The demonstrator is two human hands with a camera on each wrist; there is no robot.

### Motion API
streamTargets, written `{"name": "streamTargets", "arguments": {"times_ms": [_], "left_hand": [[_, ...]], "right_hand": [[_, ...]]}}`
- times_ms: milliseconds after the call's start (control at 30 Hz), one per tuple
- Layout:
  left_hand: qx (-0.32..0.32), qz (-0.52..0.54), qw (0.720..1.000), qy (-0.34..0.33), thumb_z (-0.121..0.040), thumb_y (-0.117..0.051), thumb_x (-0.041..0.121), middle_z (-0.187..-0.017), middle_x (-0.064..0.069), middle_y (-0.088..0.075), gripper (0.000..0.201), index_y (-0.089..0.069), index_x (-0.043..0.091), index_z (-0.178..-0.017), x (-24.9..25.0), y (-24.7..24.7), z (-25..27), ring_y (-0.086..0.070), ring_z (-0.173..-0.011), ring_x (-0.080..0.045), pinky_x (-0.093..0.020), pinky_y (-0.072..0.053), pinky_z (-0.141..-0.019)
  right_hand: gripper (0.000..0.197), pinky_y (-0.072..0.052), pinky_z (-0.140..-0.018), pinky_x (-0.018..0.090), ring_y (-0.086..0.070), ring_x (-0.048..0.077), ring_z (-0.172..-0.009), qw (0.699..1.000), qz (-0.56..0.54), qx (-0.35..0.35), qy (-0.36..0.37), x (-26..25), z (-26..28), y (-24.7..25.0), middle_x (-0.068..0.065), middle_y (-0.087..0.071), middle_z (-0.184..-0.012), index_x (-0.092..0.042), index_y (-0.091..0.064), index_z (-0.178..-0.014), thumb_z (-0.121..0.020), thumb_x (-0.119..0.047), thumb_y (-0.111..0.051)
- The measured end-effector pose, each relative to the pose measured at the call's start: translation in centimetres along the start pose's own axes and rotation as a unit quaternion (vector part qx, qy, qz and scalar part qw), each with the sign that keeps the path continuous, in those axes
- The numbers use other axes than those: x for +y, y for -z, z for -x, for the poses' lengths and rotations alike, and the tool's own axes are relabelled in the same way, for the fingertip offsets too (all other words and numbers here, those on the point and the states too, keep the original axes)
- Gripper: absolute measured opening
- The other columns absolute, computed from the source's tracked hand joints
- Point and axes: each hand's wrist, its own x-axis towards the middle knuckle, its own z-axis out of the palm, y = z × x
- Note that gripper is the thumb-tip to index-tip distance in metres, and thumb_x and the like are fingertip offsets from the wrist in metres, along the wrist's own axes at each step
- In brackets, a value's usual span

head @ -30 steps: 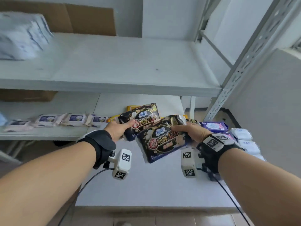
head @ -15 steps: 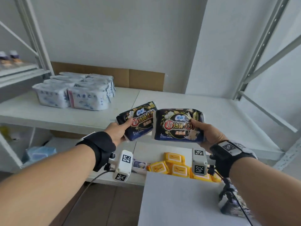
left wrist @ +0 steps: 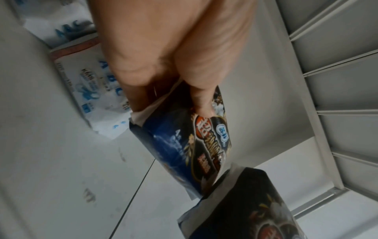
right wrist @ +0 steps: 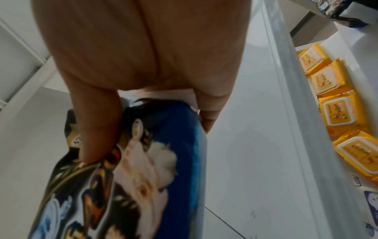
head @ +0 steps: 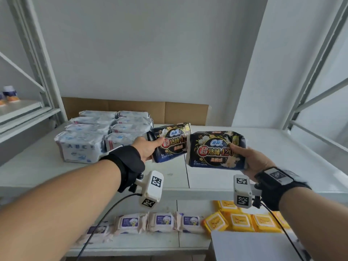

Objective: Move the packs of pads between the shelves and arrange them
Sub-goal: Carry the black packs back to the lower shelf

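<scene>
- The upper shelf [head: 244, 166] is a white board spanning the head view, and both held packs hang above its middle, clear of its surface.
- A block of white ABC pad packs [head: 81, 147] sits on the shelf's left part in two rows running back to the cardboard sheet [head: 184, 112]; I count eight tops, though the rear ones are squeezed and may hide more.
- The right dark pad pack [head: 216, 149], black and navy with a red-and-gold label, faces the camera; the right hand [head: 258, 162] clamps its right end, thumb on the front and fingers behind.
- The left dark pad pack [head: 172, 142] is the same kind, tilted slightly and partly behind the right one's left edge; the two seem to touch or nearly so.
- The left hand [head: 146, 147] grips that pack by its left end, thumb [left wrist: 201, 103] pressed on the printed face, and it hangs just right of the nearest ABC pack.
- That makes two dark packs, one per hand.
- On the lower shelf [head: 150, 242] lie yellow wipes packs [head: 239, 221], about six in view, and to their left a row of four pale wipes packs with purple labels [head: 162, 221].
</scene>
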Motion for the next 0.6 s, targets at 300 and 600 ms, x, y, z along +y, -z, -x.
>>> {"name": "streamTargets", "arguments": {"times_ms": [300,600], "left_hand": [[-0.001,-0.173,0.982,-0.078,-0.074,-0.076,0.039,-0.120,-0.013,-0.064,0.063,-0.057,0.002,-0.122,4.7,1.0,-5.8,-0.060,-0.112,-0.028,-0.043,-0.047,-0.101],[0.009,-0.335,0.939,-0.079,-0.080,-0.072,0.036,-0.121,-0.016,-0.062,0.063,-0.052,-0.002,-0.125,8.2,-1.0,-16.0,-0.060,-0.109,-0.030,-0.040,-0.049,-0.097]], "right_hand": [[0.019,-0.060,-0.059,0.046,-0.065,0.036,-0.085,1.000,0.010,0.014,0.006,-0.6,-3.5,-3.0,0.022,-0.065,-0.104,-0.004,-0.056,-0.107,-0.089,0.002,-0.053],[0.038,-0.053,-0.077,0.054,-0.060,0.044,-0.101,0.999,0.024,0.022,0.007,-1.2,-13.8,-3.3,0.030,-0.059,-0.120,0.006,-0.046,-0.127,-0.089,0.009,-0.049]]}}
